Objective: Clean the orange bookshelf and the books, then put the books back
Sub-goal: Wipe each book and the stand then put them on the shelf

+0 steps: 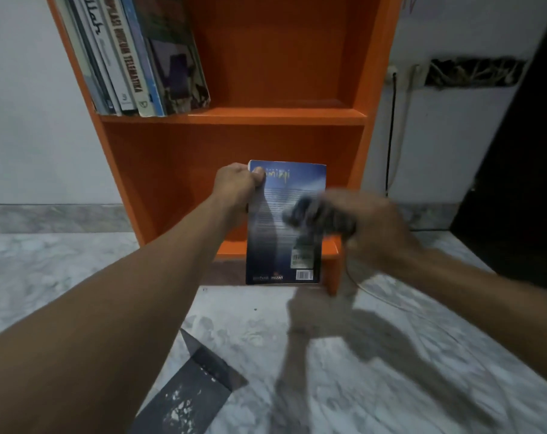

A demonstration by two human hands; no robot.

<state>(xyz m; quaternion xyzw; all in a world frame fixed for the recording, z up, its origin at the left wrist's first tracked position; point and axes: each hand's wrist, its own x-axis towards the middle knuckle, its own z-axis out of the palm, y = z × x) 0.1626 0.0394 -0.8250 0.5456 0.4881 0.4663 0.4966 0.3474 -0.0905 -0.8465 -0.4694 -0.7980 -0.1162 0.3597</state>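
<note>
- The left hand (236, 183) pinches only the top corner of the blue book (275, 245); a hard wipe could twist it loose or crease the cover.
- The right hand (372, 227), blurred, clutches a dark cloth (313, 211) against the cover.
- The book is held upright before the lower compartment of the orange bookshelf (266, 57), its glossy back cover and barcode showing.

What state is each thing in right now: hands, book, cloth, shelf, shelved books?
blue book: upright, back cover facing the camera.
left hand: grips the blue book's upper left corner.
cloth: dark, bunched against the cover.
right hand: motion-blurred, holds the cloth.
shelved books: standing, spines out, at the upper shelf's left end.
orange bookshelf: upright on the floor.
</note>
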